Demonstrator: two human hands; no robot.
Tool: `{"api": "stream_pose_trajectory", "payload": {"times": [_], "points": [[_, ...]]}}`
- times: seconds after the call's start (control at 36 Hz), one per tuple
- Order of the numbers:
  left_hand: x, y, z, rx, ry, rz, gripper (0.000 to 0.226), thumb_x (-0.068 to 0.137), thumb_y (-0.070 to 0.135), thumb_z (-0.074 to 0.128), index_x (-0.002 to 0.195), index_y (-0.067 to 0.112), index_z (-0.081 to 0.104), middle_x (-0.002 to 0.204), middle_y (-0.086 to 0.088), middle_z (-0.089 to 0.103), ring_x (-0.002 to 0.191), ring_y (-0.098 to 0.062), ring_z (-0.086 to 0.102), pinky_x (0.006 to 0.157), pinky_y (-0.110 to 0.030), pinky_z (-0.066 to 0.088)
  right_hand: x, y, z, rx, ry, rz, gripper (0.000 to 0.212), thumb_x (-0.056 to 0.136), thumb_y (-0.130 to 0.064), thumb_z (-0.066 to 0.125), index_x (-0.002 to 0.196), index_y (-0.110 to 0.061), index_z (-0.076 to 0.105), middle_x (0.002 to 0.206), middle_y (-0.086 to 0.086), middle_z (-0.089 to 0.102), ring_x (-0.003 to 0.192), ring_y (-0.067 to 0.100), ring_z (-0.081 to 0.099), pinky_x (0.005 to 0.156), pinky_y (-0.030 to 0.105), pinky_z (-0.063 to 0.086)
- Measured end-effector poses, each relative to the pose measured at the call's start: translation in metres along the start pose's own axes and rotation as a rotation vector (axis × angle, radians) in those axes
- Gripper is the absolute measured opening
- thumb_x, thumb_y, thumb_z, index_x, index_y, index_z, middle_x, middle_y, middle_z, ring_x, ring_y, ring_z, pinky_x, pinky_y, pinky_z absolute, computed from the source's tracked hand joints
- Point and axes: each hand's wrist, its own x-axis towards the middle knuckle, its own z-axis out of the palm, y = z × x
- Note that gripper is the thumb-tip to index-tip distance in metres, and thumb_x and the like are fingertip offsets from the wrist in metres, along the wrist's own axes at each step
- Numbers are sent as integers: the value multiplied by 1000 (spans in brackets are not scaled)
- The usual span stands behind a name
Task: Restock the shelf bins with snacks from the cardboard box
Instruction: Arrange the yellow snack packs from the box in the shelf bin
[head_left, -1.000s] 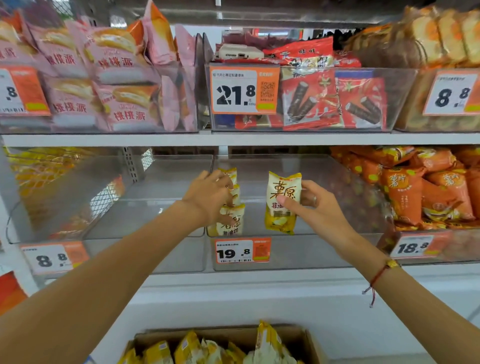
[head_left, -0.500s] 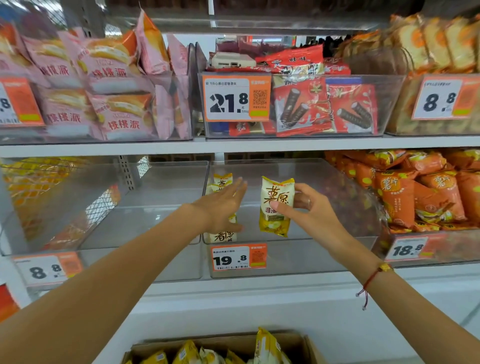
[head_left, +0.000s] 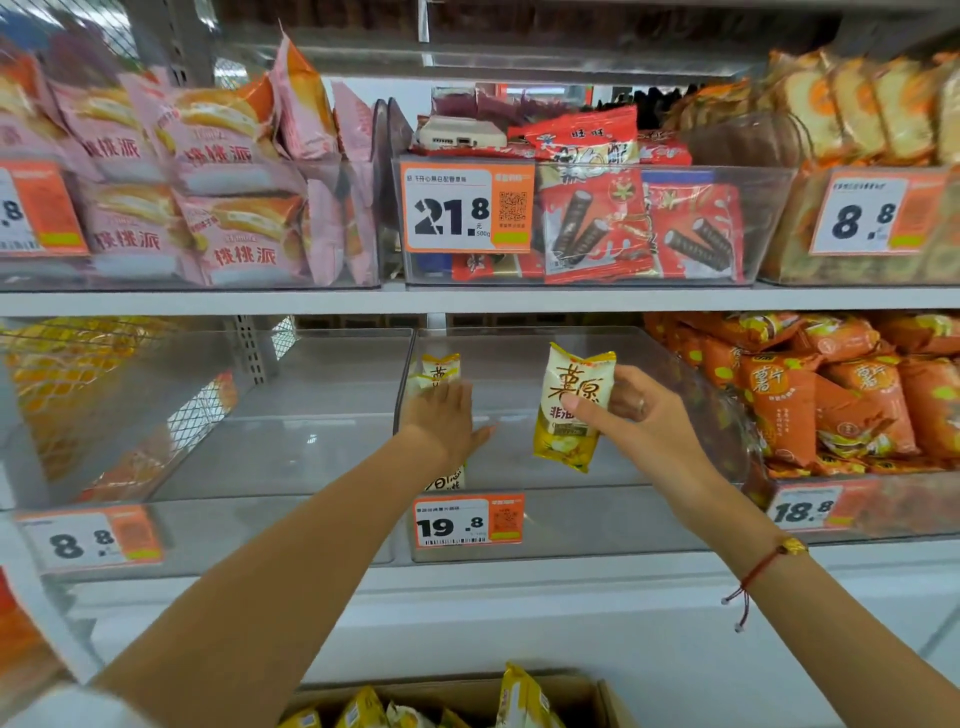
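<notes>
A person restocks a shop shelf: the right hand (head_left: 636, 415) pinches a yellow-and-white snack packet (head_left: 574, 405) between thumb and curled fingers, holding it upright above the middle of a clear bin (head_left: 571, 525) on the lower shelf, the one tagged 19.8 at its front edge. The left hand (head_left: 441, 415), its grip spread with fingers straight, presses flat against a short row of matching packets (head_left: 440, 370) standing against the bin's left wall. Below, at the bottom edge of the view, an open cardboard box (head_left: 605, 701) holds more yellow packets (head_left: 522, 699). To the right, a neighbouring bin is piled with orange crisp bags (head_left: 779, 410); on the upper shelf sit pink cake packs (head_left: 228, 228) and red wafer-roll packs (head_left: 592, 223). A red string bracelet (head_left: 763, 561) circles the right wrist
</notes>
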Motion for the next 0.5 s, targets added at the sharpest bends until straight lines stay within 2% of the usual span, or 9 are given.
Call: {"api": "stream_pose_trajectory", "payload": {"times": [0.06, 0.14, 0.22, 0.31, 0.39, 0.44, 0.5], "points": [[6, -2, 3, -41, -97, -13, 69, 103, 46, 12, 150, 1, -8, 160, -15, -7, 148, -26, 1, 119, -40, 14, -2, 1, 0, -6, -8, -9, 35, 78, -15, 76, 109, -9, 64, 103, 2, 72, 88, 6, 68, 70, 13, 52], [6, -6, -4, 25, -102, 7, 71, 101, 51, 13, 152, 4, -3, 161, -11, -3, 148, -26, 6, 119, -44, 15, -5, 2, -2, -33, -22, -19, 36, 78, -12, 76, 111, -8, 64, 103, 4, 72, 87, 6, 67, 69, 12, 51], [-6, -13, -15, 125, 49, 69, 76, 99, 57, 18, 152, 5, 5, 161, -11, 5, 147, -28, 9, 119, -44, 10, -5, 6, -5, -56, -26, -20, 38, 77, -14, 77, 112, -9, 63, 105, 3, 72, 95, 13, 67, 73, 14, 53], [-27, -21, -22, 197, 202, 185, 77, 96, 60, 31, 151, 9, 14, 156, -12, 22, 143, -28, 23, 117, -40, 18, -5, 7, -8, -71, -30, -24, 38, 78, -15, 77, 113, -9, 63, 105, 2, 71, 96, 12, 67, 74, 14, 53], [-42, -31, -22, 217, 140, 229, 68, 91, 57, 48, 144, 17, 33, 140, -8, 48, 128, -28, 45, 103, -38, 37, -4, 7, -9, -75, -20, -22, 39, 78, -16, 77, 114, -9, 63, 106, 2, 71, 97, 12, 66, 75, 14, 53], [-47, -35, -17, 178, 92, 195, 57, 92, 53, 51, 136, 18, 46, 135, -6, 54, 125, -27, 47, 99, -35, 39, -4, 8, -8, -76, -21, -15, 40, 78, -16, 77, 115, -9, 62, 106, 1, 71, 98, 12, 66, 75, 14, 53], [-49, -35, -11, 112, 90, 168, 49, 93, 47, 53, 133, 18, 52, 137, -6, 52, 129, -26, 42, 102, -36, 39, -5, 9, -7, -95, -24, -11, 40, 78, -17, 77, 115, -9, 62, 106, 1, 71, 96, 10, 66, 73, 13, 53]]}}
